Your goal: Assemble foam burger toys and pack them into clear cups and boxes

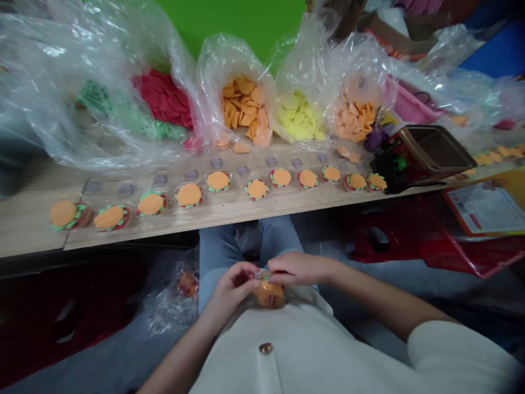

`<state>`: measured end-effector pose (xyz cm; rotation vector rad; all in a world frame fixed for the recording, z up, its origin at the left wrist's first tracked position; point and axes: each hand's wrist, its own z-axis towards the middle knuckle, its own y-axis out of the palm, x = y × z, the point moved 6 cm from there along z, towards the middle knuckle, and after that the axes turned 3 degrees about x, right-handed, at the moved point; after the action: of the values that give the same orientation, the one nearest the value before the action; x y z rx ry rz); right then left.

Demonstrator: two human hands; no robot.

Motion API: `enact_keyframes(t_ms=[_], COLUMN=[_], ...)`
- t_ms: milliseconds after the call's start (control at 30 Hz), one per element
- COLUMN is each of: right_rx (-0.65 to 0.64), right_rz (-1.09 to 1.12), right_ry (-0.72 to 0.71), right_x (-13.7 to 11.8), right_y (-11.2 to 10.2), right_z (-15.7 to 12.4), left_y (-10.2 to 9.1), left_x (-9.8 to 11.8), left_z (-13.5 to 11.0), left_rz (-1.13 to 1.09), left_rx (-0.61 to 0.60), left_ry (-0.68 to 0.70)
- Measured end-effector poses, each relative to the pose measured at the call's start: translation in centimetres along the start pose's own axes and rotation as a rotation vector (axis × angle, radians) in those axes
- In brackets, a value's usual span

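Note:
Above my lap I hold a small toy burger (270, 294) in a clear plastic wrapper, its orange bun facing up and a dark mark on its near side. My left hand (235, 284) pinches the wrapper's far left edge between thumb and fingers. From the right, my right hand (295, 268) grips the same wrapper's far edge, fingers closed. Fingers cover part of the wrapper's top. On the table (229, 210) beyond, a row of toy burgers (189, 195) with orange tops, green frills and red layers stands along the near edge.
Behind the row lie small clear packets. Open plastic bags hold red pieces (164, 98), orange pieces (244, 104), yellow pieces (301, 116) and peach pieces (355, 120). A metal tin (437, 148) stands at right. Red crates (394, 235) and a clear bag (172, 306) sit below table level.

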<state>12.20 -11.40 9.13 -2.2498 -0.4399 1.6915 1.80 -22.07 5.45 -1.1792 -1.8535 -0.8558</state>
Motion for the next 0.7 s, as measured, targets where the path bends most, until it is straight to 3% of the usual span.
enact_keyframes(t_ms=[133,333,400,567,700], right_rx=[-0.02,0.055,0.088,0.161,0.068], right_rz=[-0.148,-0.224,-0.238,-0.341,-0.379], right_ry=[-0.017,0.033,0.018,-0.031,0.005], right_x=[-1.0,-1.0,-1.0,-1.4,-1.7], right_y=[0.4,1.9,2.0,0.8,-0.1], right_z=[-0.1,-0.6,-1.0,-1.8,-1.7], left_y=[0.8,1.5,1.8,2.0,1.8], left_x=[-0.4,1.4,1.8,1.4,0.9], left_z=[-0.4,-0.5,-0.4,0.0,0.3], left_rz=[-0.009,0.283,0.31,0.143,0.034], left_rx=[-0.049,-0.096,-0.111,-0.084,-0.057], left_ry=[-0.039,0.201,0.225,0.065,-0.018])
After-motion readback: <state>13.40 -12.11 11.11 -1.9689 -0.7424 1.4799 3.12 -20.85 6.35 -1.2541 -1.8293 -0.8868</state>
